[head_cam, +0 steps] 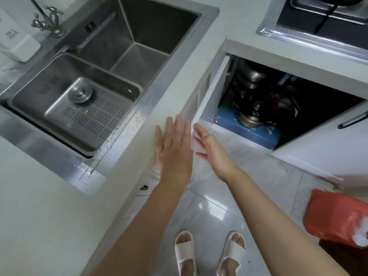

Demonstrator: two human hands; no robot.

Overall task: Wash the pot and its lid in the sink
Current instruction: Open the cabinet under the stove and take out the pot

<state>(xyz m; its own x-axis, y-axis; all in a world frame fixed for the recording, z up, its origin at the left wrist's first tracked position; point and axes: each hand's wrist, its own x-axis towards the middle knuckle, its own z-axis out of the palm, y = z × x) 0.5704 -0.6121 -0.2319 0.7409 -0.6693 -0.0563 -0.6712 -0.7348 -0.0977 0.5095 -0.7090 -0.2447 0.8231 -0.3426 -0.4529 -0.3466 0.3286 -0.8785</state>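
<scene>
At nine o'clock the steel sink lies sunk in the pale surface, a perforated strainer tray in its near half and a white dispenser with unreadable print by the tap. At centre the left hand lies flat, fingers straight, against the surface's front edge, while the right hand, fingers spread and holding nothing, reaches beside the open cabinet door. At two o'clock, inside the dark cabinet, the lidded pot sits on a blue box, its emblem illegible.

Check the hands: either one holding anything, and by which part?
Nothing is held. The left hand is flat and open near the counter edge; the right hand is open, fingertips at the edge of the open cabinet door, not gripping it.
</scene>
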